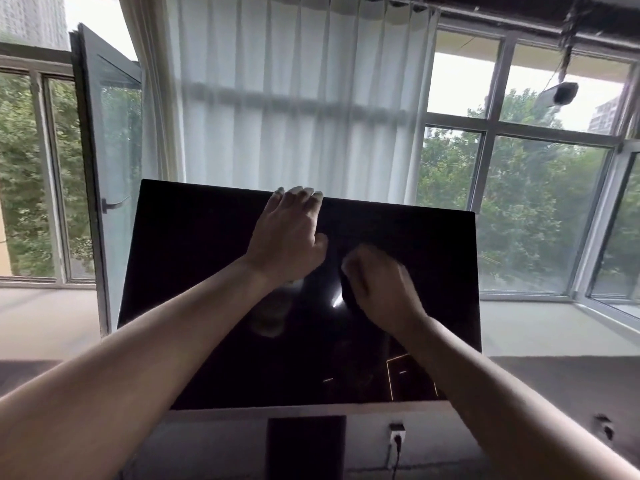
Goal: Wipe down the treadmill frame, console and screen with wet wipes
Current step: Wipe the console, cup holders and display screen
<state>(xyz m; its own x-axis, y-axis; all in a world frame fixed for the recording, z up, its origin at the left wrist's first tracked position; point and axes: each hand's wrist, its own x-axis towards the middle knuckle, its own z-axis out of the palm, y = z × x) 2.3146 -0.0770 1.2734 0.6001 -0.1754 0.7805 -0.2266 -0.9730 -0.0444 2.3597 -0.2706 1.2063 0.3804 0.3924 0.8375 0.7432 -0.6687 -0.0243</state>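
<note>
A large black treadmill screen (194,271) fills the middle of the head view, tilted back toward the window. My left hand (289,233) grips its top edge, fingers hooked over the rim. My right hand (379,282) is blurred and pressed against the glass right of centre, fingers curled; a pale edge near the knuckles may be a wet wipe, but I cannot make it out. A dark upright post (306,448) carries the screen from below.
White curtains (294,98) hang behind the screen. An open window sash (104,161) stands at the left and fixed windows (519,209) at the right. A wall socket with a plugged-in cable (396,438) sits below the screen's right side.
</note>
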